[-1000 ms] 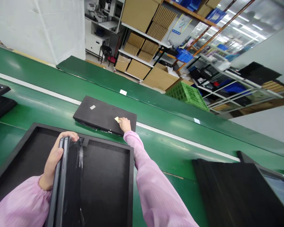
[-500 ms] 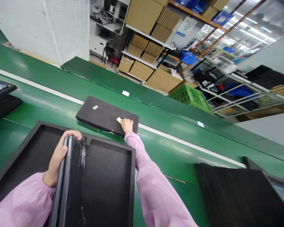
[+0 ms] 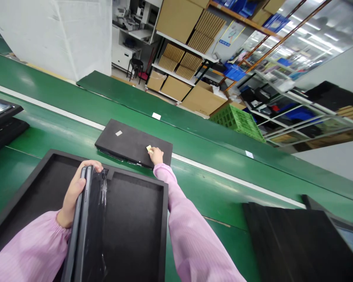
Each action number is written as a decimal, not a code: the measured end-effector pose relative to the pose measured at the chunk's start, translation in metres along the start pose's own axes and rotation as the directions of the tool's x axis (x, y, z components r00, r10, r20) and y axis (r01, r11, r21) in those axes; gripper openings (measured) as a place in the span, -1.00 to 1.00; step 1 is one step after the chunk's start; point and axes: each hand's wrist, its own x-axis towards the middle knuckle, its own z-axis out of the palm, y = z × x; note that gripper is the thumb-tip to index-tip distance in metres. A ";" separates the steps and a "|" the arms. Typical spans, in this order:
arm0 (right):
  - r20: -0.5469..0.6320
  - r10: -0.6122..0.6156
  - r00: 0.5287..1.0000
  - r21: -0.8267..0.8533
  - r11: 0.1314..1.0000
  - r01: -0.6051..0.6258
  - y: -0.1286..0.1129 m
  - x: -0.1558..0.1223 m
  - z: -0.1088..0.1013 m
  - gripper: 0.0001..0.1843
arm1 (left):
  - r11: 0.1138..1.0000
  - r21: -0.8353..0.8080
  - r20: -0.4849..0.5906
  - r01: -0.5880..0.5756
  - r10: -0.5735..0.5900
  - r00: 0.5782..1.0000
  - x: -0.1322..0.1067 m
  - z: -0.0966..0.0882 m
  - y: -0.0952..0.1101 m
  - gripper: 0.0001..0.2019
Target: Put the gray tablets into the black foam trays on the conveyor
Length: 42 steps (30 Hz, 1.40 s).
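Note:
My left hand [image 3: 72, 194] is wrapped around two slim grey tablets [image 3: 86, 219], pressed together and standing on edge. Clear film wrinkles over the glossy dark face on the right. Below them lies a black foam tray [image 3: 135, 182] with wide recesses. My right hand [image 3: 157, 155] reaches past the tray, its fingers pinching a small yellow sticky note [image 3: 149, 149]. That note is at the top of a flat dark slab [image 3: 129, 139], which also bears a pale label [image 3: 119, 133]. Whether the note is still stuck to the slab, I cannot tell.
The green bench [image 3: 220, 192] has a white strip running across it. Black foam trays [image 3: 294, 239] are stacked at the right, and more dark trays [image 3: 6, 129] sit at the left edge. Beyond the bench stand shelves with cardboard boxes [image 3: 176, 88] and a green crate [image 3: 238, 121].
My right hand has shifted slightly left, and the yellow note's edge has moved a little with it. My left hand keeps its grip on the tablets almost unmoved.

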 end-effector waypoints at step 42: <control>0.016 0.111 0.994 0.106 0.988 -0.112 0.039 -0.051 0.005 -0.62 | 0.992 -0.085 -0.203 0.093 -0.108 0.973 0.000 0.017 0.012 -0.71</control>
